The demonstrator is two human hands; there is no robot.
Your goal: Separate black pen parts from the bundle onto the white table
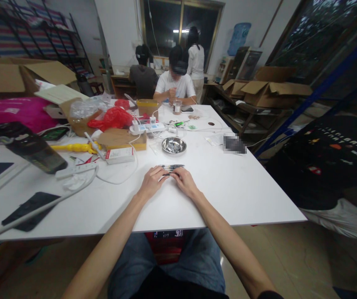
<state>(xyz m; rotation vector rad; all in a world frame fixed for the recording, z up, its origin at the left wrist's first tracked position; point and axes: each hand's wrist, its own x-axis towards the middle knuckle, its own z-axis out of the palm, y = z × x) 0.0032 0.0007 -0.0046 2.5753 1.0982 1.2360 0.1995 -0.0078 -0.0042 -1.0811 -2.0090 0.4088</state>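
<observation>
Several slim black pens (175,166) lie side by side on the white table (228,191), just beyond my fingertips. My left hand (153,179) is closed, its fingers pinching the left end of a dark pen at the near side of the row. From the other side my right hand (183,180) closes on the same pen, thumb and fingers near its right end. My fingers cover most of this pen. Behind the row stands a round steel dish (174,145) with small dark and silvery parts in it, too small to name.
To the left are a dark bottle (30,147), a phone (30,211), a power strip (77,169), a white cable and a small white box (120,155). Red bags (114,117) and cardboard lie farther back. A person (175,81) sits across; another stands close on my right.
</observation>
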